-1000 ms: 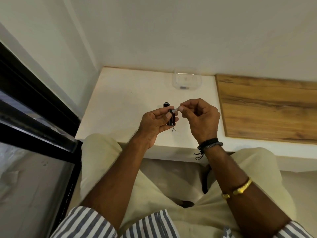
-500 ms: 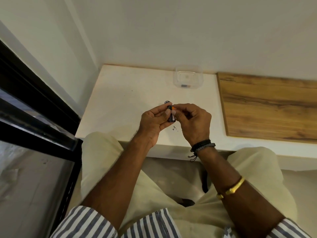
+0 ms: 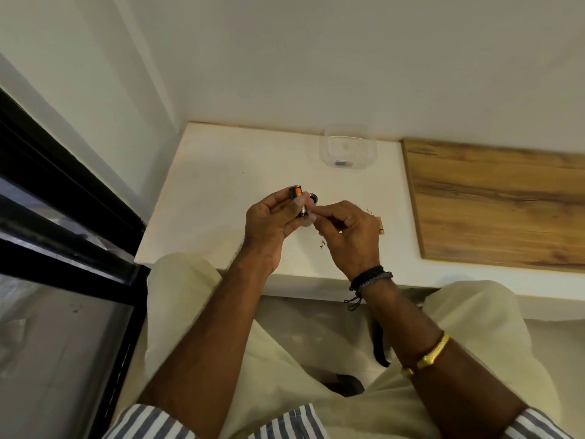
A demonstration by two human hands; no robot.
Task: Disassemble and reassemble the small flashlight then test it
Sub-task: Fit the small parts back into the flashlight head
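While the left hand point(image 3: 269, 223) pinches the battery point(image 3: 297, 201) above the desk point(image 3: 205, 201), its long axis running near-to-far, the right hand point(image 3: 348, 236) closes its grip at the battery's near end; the flashlight body point(image 3: 313, 198) shows just beyond, right.

A: How many things are on the desk point(image 3: 221, 191)?
B: One clear container point(image 3: 348, 150) and one wooden board point(image 3: 493, 204).
A: And held?
B: Two hands, the left hand point(image 3: 269, 223) and the right hand point(image 3: 348, 236), with one battery point(image 3: 297, 198) and one black flashlight part point(image 3: 313, 197).
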